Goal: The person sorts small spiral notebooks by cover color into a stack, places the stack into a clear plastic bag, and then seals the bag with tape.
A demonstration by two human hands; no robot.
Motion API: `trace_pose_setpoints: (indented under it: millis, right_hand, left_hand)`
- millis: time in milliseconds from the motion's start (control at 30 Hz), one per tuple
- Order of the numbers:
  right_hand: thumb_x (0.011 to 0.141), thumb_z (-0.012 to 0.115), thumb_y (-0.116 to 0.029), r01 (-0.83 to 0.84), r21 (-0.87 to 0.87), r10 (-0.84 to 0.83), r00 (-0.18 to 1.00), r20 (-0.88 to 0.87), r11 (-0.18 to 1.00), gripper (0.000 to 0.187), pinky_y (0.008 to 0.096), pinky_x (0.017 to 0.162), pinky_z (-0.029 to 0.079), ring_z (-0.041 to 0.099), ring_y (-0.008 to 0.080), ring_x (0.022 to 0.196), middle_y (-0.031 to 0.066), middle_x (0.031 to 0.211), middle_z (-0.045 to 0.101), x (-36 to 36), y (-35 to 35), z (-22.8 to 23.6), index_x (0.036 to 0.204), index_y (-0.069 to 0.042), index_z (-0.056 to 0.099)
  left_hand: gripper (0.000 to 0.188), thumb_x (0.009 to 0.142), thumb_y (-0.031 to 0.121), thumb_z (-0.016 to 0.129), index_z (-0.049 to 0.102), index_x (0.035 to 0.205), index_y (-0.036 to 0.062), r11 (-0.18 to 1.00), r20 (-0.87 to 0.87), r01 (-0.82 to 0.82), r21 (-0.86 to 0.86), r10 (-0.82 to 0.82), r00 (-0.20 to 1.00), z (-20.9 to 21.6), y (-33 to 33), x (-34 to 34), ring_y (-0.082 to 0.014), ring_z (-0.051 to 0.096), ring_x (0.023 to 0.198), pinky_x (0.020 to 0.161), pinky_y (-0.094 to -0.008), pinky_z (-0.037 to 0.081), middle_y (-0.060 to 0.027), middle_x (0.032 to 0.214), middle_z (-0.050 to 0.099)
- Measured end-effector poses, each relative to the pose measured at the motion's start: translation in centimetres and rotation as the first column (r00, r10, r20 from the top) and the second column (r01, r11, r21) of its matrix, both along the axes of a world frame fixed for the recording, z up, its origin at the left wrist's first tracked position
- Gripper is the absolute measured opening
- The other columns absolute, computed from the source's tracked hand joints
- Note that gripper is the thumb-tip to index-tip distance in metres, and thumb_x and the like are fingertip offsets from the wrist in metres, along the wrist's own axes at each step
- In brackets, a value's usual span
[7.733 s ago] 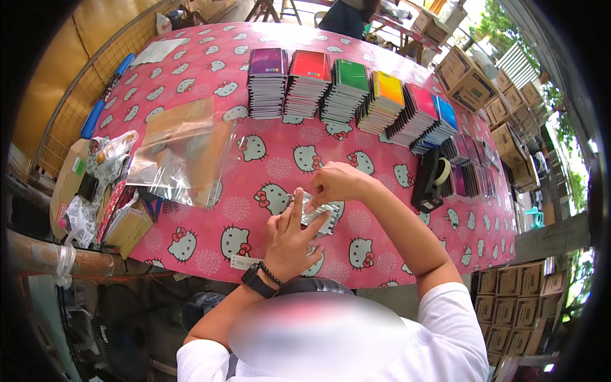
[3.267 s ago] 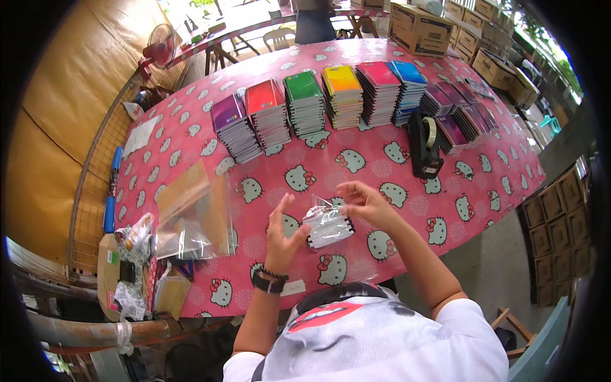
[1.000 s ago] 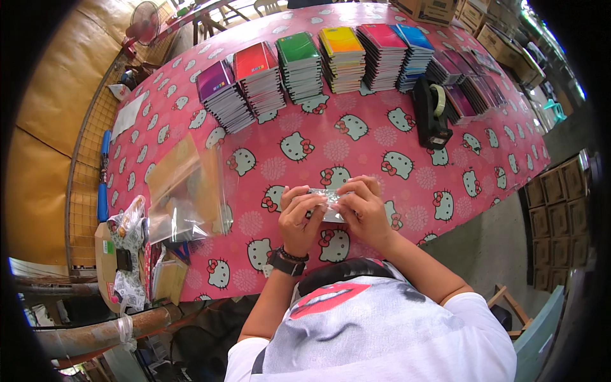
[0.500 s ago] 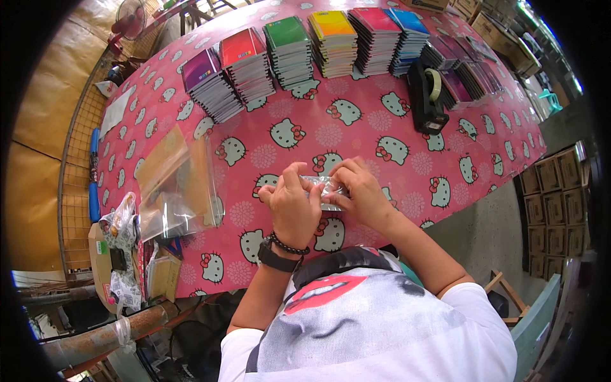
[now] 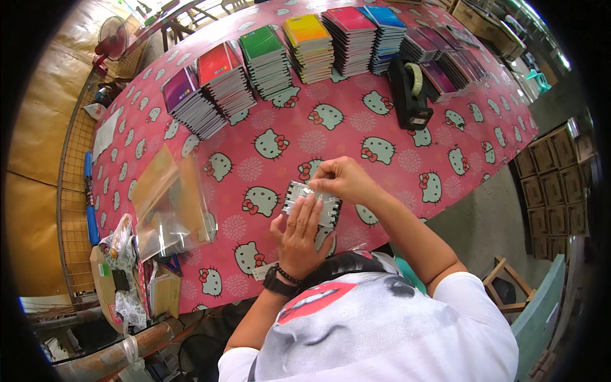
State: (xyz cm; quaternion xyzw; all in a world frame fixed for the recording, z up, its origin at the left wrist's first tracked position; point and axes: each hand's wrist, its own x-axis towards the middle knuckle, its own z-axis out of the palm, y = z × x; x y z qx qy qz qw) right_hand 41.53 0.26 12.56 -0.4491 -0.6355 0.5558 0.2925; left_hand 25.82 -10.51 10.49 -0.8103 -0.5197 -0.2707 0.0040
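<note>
A small pack of spiral-bound notebooks [image 5: 329, 207] in shiny clear plastic lies on the table before me, black coil teeth showing along its left and right sides. My left hand [image 5: 300, 232] rests on it with fingers stretched out flat. At the pack's far edge, the thumb and fingertips of my right hand [image 5: 344, 180] are pinched together on the clear plastic wrapper [image 5: 309, 191]. The fingers partly cover the wrapper there. A black tape dispenser [image 5: 407, 102] with a roll of clear tape stands beyond my right hand.
Stacks of spiral notebooks in purple [image 5: 191, 105], red [image 5: 223, 76], green [image 5: 264, 60], yellow [image 5: 309, 48], pink [image 5: 350, 41] and blue [image 5: 385, 38] line the far side. Wrapped packs [image 5: 445, 73] lie right of them. Clear plastic bags [image 5: 168, 210] lie at left on the pink tablecloth [image 5: 235, 169].
My left hand has flattened onto the pack, fingers now straight. My right hand has closed to a pinch at its far edge. The pack now shows more fully, and the whole view has shifted slightly.
</note>
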Motion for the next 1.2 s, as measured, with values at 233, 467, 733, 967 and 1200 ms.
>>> trace_pose_setpoints:
  millis: [233,467,733,967,1200]
  right_hand:
    - [0.082,0.062,-0.018,0.782,0.492,-0.839,0.517,-0.170,0.382,0.023,0.0287,0.067,0.047,0.061,0.0146,0.078,0.0059,0.090,0.065,16.8,8.4,-2.8,0.099,-0.002,0.064]
    - [0.077,0.067,-0.030,0.740,0.438,-0.854,0.496,0.157,0.510,0.030,0.0299,0.072,0.045,0.061,0.0208,0.077,0.0133,0.080,0.065,23.3,12.7,-5.6,0.084,0.000,0.068]
    - [0.081,0.064,-0.014,0.854,0.149,-0.835,0.520,-0.181,0.499,0.012,0.0204,0.050,0.036,0.046,0.0075,0.054,-0.0003,0.071,0.056,23.2,5.0,-10.2,0.086,-0.003,0.061]
    - [0.082,0.061,-0.016,-0.125,-0.260,0.039,0.949,-0.312,0.958,0.011,0.0212,0.048,0.033,0.042,0.0058,0.052,-0.0048,0.064,0.049,6.8,5.5,-1.6,0.078,-0.007,0.056]
    - [0.067,0.074,-0.037,-0.675,0.064,0.498,0.601,0.625,0.735,0.041,0.0312,0.049,0.041,0.052,0.0176,0.052,0.0076,0.057,0.054,-1.6,5.8,5.7,0.067,0.001,0.058]
  left_hand:
    - [0.067,0.065,0.034,0.068,0.047,0.126,0.0138,0.995,0.059,-0.006,-0.102,0.012,0.998,0.5,0.7,0.1,-0.0176,0.035,0.124,0.095,-0.0415,0.020,-0.0022,0.131,0.044]
    - [0.070,0.063,0.036,0.069,0.046,0.127,0.0188,0.997,0.007,-0.032,-0.068,0.032,0.999,0.4,0.7,0.0,-0.0169,0.032,0.126,0.100,-0.0458,0.016,0.0000,0.136,0.039]
    - [0.074,0.061,0.034,0.071,0.045,0.128,0.0223,0.996,0.034,-0.024,-0.090,0.027,0.999,0.5,0.5,0.2,-0.0158,0.033,0.126,0.099,-0.0460,0.017,0.0004,0.137,0.038]
    - [0.079,0.057,0.033,0.073,0.043,0.130,0.0236,0.989,0.038,-0.031,-0.145,0.037,0.999,1.0,0.3,-0.5,-0.0200,0.029,0.129,0.100,-0.0480,0.018,-0.0066,0.140,0.033]
    - [0.082,0.054,0.036,0.075,0.044,0.129,0.0249,0.979,0.042,-0.011,-0.202,0.020,0.999,2.2,0.7,-0.4,-0.0280,0.024,0.131,0.100,-0.0516,0.017,-0.0139,0.143,0.025]
